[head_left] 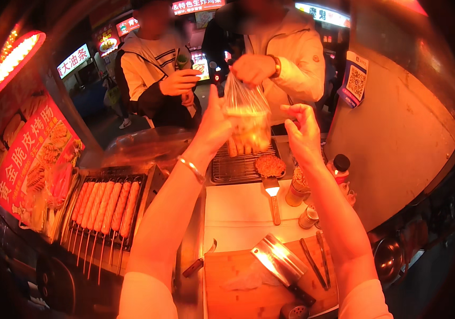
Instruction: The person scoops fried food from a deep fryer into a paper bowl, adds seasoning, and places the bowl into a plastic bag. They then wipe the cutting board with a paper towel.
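Observation:
A clear plastic bag (247,109) with pale food pieces in its bottom hangs in front of me, above a wire rack. Another person's hand (254,69) grips its gathered top. Against the bag's left side is my left hand (216,123), open, one digit pointing up; its other fingers are partly hidden. My right hand (304,131) is held up to the right of the bag, apart from it, open with fingers spread and bent. Below the bag, a browned round patty (270,166) lies at the blade of a wooden-handled spatula (275,208).
Sausages on sticks (105,204) line a grill at left. A cleaver (279,259) and tongs (317,260) lie on the wooden board (227,300). At right stand a cup of sticks (296,191), a shaker (308,218) and a dark-capped bottle (339,165). Two people face me across the counter.

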`<action>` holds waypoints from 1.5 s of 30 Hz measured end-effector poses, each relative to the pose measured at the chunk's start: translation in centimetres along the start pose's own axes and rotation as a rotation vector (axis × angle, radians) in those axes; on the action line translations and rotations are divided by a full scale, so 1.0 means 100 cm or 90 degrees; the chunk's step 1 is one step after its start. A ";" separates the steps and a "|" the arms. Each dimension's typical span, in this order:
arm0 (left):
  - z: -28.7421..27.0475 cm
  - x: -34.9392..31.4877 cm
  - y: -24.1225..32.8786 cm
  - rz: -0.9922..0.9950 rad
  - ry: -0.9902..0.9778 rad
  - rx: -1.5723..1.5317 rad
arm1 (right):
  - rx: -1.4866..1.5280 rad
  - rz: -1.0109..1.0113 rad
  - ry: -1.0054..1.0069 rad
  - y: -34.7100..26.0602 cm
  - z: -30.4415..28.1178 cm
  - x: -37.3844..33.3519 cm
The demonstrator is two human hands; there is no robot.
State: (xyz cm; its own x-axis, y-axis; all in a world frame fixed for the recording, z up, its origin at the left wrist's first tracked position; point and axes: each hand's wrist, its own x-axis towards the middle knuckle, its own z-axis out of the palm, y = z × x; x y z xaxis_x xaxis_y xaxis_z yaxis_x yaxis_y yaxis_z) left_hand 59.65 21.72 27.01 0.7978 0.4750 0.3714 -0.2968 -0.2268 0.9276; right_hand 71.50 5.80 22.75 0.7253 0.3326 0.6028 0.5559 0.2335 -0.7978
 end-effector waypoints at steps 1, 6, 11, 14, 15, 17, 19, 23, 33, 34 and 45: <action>-0.008 -0.009 -0.004 -0.002 0.036 0.034 | -0.011 0.000 0.005 -0.010 0.002 -0.009; -0.027 -0.087 -0.006 -0.040 0.131 -0.073 | 0.042 0.078 -0.069 -0.029 -0.017 -0.070; -0.013 -0.201 -0.015 -0.170 0.162 -0.212 | 0.030 0.220 -0.177 -0.081 -0.067 -0.149; -0.023 -0.276 -0.034 -0.235 0.165 -0.217 | -0.026 0.270 -0.196 -0.099 -0.097 -0.191; -0.026 -0.300 -0.042 -0.260 0.151 -0.215 | -0.019 0.291 -0.204 -0.111 -0.107 -0.205; -0.025 -0.343 -0.045 -0.326 0.165 -0.221 | -0.142 0.272 -0.228 -0.126 -0.139 -0.236; -0.023 -0.388 -0.055 -0.377 0.163 -0.218 | -0.230 0.291 -0.255 -0.143 -0.168 -0.273; -0.008 -0.452 -0.079 -0.423 0.104 -0.209 | -0.268 0.351 -0.261 -0.148 -0.189 -0.371; 0.038 -0.495 -0.057 -0.465 0.004 -0.173 | -0.475 0.210 -0.160 -0.100 -0.149 -0.447; 0.039 -0.496 -0.055 -0.463 0.014 -0.166 | -0.488 0.190 -0.129 -0.096 -0.148 -0.447; 0.065 -0.521 -0.042 -0.486 0.231 -0.127 | -0.042 0.420 -0.114 -0.086 -0.170 -0.317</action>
State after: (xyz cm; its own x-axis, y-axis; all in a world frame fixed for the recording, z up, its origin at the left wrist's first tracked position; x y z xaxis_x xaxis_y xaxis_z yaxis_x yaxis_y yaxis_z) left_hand 22.69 -7.62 3.54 0.6103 0.6856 -0.3969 0.1373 0.4019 0.9053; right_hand 50.66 -22.28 10.74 0.8453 0.5337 -0.0253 0.0491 -0.1247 -0.9910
